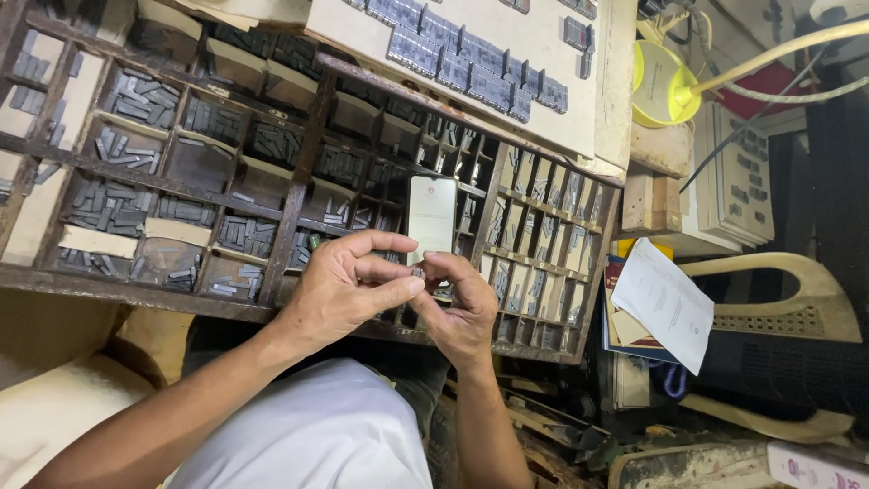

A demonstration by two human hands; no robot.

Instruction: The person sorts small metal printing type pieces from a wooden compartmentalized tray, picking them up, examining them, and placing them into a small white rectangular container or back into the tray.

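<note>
My left hand (344,290) and my right hand (462,315) meet in front of a wooden type case (136,292). Both pinch small grey metal type pieces (418,271) between thumb and fingertips. The fingers hide most of the pieces. Just beyond my fingertips a phone (431,215) with a pale lit screen lies on the case. The case's many small compartments hold grey metal type (136,98).
A pale board with rows of set type (471,63) leans above the case. To the right are a yellow funnel-like thing (659,86), a white paper sheet (665,303) on books, and a beige plastic chair (797,299). White cloth (317,435) covers my lap.
</note>
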